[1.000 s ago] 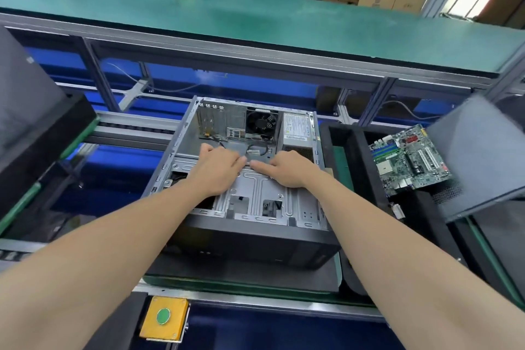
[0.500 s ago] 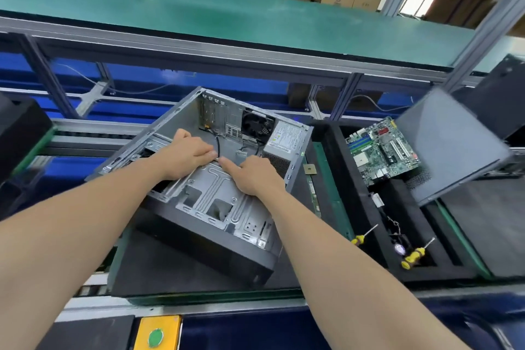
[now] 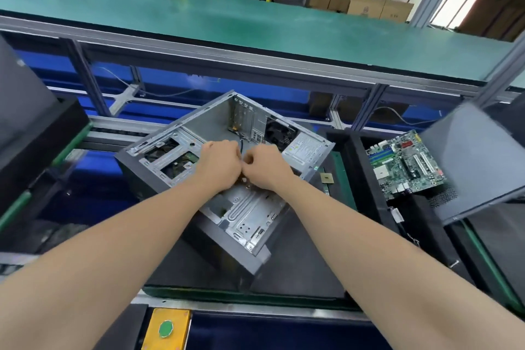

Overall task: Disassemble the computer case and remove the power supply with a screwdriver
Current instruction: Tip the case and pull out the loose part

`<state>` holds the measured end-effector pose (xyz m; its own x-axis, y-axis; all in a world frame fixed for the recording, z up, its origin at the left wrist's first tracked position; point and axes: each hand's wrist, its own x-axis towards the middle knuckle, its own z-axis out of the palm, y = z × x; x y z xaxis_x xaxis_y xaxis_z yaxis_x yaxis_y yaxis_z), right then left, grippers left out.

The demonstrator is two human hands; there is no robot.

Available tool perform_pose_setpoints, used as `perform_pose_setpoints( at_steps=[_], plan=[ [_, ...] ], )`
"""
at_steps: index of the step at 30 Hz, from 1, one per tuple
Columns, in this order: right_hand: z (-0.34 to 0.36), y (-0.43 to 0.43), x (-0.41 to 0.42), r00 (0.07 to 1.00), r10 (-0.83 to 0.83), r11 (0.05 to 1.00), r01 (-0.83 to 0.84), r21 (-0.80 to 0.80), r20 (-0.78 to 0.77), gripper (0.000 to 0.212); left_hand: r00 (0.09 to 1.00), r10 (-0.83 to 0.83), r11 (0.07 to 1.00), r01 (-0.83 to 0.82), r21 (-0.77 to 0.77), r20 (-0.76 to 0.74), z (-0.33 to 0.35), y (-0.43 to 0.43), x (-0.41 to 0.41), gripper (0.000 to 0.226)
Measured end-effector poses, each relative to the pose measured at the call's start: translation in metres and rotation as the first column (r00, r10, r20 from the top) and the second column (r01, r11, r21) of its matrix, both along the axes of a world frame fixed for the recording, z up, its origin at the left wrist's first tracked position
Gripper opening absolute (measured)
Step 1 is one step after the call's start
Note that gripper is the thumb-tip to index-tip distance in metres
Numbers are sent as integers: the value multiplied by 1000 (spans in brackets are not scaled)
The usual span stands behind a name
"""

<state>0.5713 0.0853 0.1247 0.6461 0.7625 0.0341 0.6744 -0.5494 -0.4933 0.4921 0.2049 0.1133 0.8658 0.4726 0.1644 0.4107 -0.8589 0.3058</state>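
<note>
Computer case lies open side up, turned on a diagonal on the black mat. Its near corner is close to the mat's front edge. Its far-right corner, where the power supply sits beside the rear fan, comes near the black tray wall that borders a motherboard. I see free mat to the near right of the case; a grey side panel leans further right. The left hand and right hand meet knuckle to knuckle over the case's middle, fingers curled tight. A thin dark cable shows just behind them. I cannot tell whether either hand grips it, because the fingertips are tucked out of my sight.
</note>
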Motion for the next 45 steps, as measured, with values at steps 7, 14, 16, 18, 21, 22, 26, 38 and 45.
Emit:
perform_pose_setpoints(
  at_steps=[7,14,16,18,21,22,26,38,45],
  plan=[
    [16,-28,79,994,101,980,-91,-175,47,21,975,195,980,-189,67,-102,-9,-48,8,47],
    [3,-42,103,952,254,950,-212,-231,169,54,965,190,981,-179,75,-183,-12,-51,14,60],
    [2,-40,104,947,266,945,-220,-241,180,54,967,167,986,-160,48,-190,-13,-45,17,55],
    [2,-41,104,946,267,944,-218,-248,183,54,972,138,990,-136,25,-192,-15,-38,19,52],
    [2,-42,101,955,249,947,-205,-248,163,53,976,86,996,-83,22,-200,-18,-28,23,48],
    [2,-42,98,957,240,946,-195,-258,160,53,978,64,998,-60,25,-198,-18,-24,24,47],
    [6,-45,82,964,213,936,-154,-317,160,55,978,-52,999,54,4,-204,-17,-5,22,25],
    [23,-55,-9,936,297,827,-154,-541,187,57,844,-494,862,507,8,-207,-2,40,10,20],
    [29,-53,3,984,174,908,-177,-380,-42,50,953,-80,997,82,-5,-292,2,9,-4,87]
  ],
)
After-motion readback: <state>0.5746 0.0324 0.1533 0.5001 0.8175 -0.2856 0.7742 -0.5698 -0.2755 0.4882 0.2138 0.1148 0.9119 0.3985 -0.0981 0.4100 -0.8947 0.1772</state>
